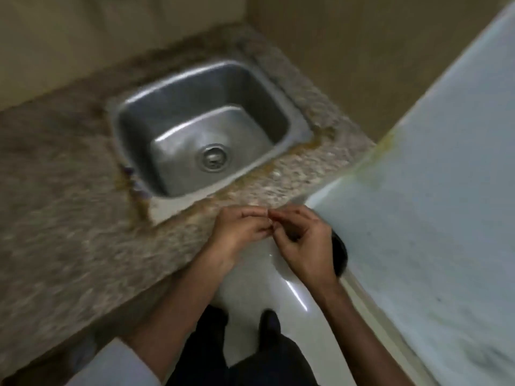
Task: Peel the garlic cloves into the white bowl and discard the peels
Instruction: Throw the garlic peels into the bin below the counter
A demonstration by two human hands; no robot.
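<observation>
2 hands (271,232) pinch something tiny.

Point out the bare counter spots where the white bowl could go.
Widest bare patch: granite counter left of the steel sink. A narrower strip runs between the sink's front rim and counter edge. It is crowded where left hand and right hand meet. No bowl in view.

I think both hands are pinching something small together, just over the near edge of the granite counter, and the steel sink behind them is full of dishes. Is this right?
Not quite. The head view shows the steel sink empty, only its drain visible. The rest holds: the left hand and right hand meet fingertip to fingertip on something small, too blurred to identify, at the granite counter's near edge.
</observation>
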